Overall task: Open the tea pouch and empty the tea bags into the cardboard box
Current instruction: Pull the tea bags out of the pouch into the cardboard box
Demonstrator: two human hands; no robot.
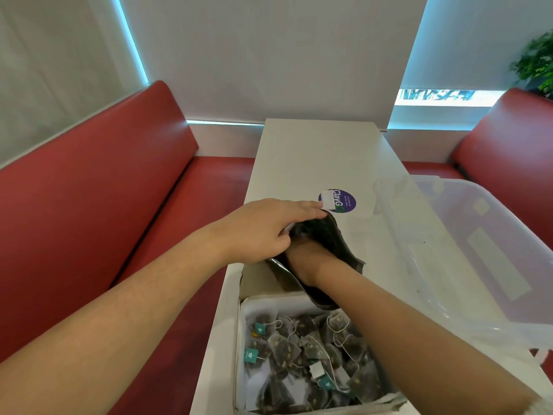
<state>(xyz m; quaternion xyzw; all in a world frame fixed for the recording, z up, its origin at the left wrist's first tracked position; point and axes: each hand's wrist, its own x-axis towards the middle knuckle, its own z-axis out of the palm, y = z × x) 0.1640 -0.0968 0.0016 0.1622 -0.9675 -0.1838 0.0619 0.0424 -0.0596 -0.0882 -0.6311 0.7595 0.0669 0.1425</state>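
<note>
A black tea pouch (335, 238) lies tilted over the far end of the cardboard box (236, 330), its torn mouth facing me. My left hand (263, 229) grips the pouch's upper left edge. My right hand (308, 262) is pushed inside the pouch's mouth up to the wrist, so its fingers are hidden. The box's white-lined interior holds several dark pyramid tea bags (302, 351) with strings and teal tags.
The box stands on a narrow white table (314, 157) with a round purple sticker (341, 201). A clear plastic bin (478, 250) sits at the right. Red bench seats (98, 181) flank the table; a green plant (535, 61) is at the far right.
</note>
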